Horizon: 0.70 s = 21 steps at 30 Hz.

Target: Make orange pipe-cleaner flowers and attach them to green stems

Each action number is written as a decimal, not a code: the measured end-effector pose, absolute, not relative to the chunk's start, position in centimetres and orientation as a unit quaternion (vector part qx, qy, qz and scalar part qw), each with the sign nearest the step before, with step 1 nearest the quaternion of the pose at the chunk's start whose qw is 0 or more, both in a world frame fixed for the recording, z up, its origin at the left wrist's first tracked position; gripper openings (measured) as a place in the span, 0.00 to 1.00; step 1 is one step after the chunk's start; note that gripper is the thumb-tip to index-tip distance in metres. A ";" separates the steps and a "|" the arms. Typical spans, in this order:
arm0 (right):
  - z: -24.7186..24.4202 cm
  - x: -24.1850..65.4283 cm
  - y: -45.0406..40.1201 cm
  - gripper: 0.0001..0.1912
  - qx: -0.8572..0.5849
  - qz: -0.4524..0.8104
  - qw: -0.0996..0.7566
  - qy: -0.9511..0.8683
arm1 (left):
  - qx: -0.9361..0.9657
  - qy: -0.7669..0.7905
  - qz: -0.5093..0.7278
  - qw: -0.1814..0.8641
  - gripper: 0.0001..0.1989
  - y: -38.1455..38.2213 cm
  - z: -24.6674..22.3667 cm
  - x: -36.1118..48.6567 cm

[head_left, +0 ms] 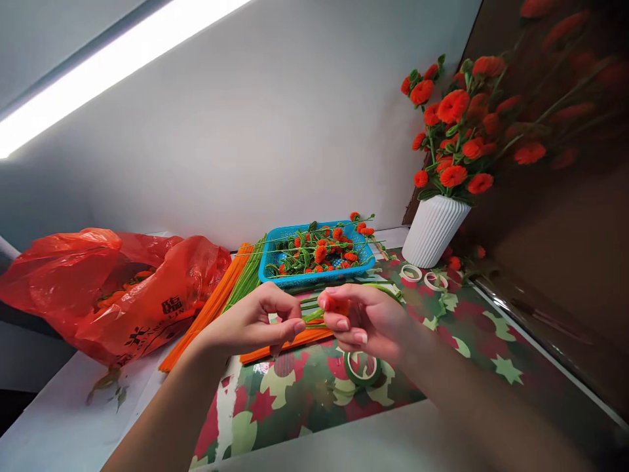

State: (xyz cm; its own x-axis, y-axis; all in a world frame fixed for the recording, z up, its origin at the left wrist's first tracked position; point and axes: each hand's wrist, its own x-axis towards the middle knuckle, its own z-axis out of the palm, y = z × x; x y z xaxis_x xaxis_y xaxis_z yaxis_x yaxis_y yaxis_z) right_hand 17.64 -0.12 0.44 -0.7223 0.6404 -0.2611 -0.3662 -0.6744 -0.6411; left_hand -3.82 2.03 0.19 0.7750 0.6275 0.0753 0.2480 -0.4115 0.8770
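My right hand (366,321) pinches a small orange-red fuzzy flower piece (337,304) between thumb and fingers. Just left of it, my left hand (268,318) hangs with curled fingers, its thumb and forefinger apart and nothing seen between them. A gap separates the two hands. Green stems (312,314) lie behind them, along with orange strips (307,335), partly hidden by the fingers. Beneath my right hand, a roll of green tape (362,368) rests on the patterned mat (319,400).
A blue basket (295,280) of flowers and stems stands behind the hands. Orange sticks (206,314) and a red plastic bag (162,314) are at left. At right are a white vase (435,231) of red flowers and tape rolls (411,273).
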 end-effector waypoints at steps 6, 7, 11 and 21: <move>0.8 17.5 -0.6 0.08 -0.244 0.881 0.289 -0.283 | 0.819 0.253 0.203 0.473 0.18 1.9 0.6 -4.2; 0.9 17.4 -0.8 0.07 -0.244 0.881 0.290 -0.283 | 0.820 0.251 0.201 0.474 0.18 1.9 0.7 -4.2; 1.1 17.1 -1.3 0.06 -0.245 0.877 0.301 -0.282 | 0.820 0.245 0.204 0.476 0.18 1.8 1.1 -4.3; -0.1 17.4 0.1 0.19 -0.271 0.737 0.441 -0.435 | 0.712 0.268 0.312 0.570 0.22 1.5 -0.3 -3.5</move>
